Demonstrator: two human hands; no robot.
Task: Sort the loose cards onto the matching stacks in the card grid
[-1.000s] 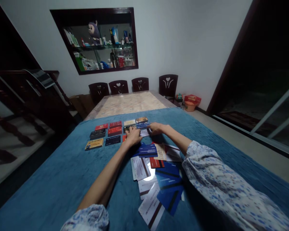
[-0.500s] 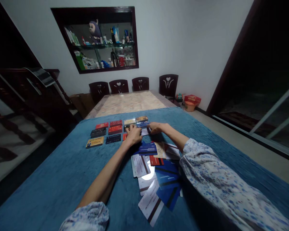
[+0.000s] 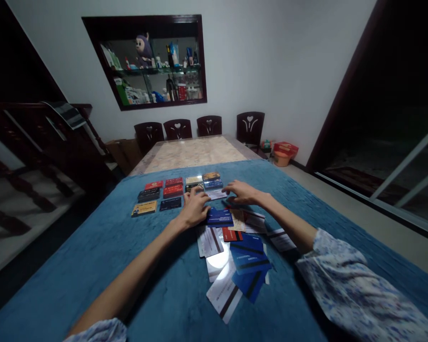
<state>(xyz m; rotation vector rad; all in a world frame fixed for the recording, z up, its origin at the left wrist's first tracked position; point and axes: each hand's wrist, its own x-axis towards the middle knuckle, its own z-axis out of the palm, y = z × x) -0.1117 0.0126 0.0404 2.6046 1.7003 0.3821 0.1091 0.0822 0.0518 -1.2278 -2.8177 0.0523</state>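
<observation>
White card between left hand and right hand

The white card lies flat, just in front of a stack of blue cards. The right hand is half open, fingers spread and slightly bent, fingertips at the card's right edge; whether they touch it is unclear. The left hand is loosely open beside the card's left end, thumb and forefinger apart, with nothing visible in its grasp; its underside is hidden. To its left, neat card stacks stand in rows, among them a yellow stack and a dark navy card. Nearer the person, loose cards overlap in a heap: a red card, blue cards, white ones. Everything rests on a blue cloth covering the near part of the table. Chairs stand beyond.
</observation>
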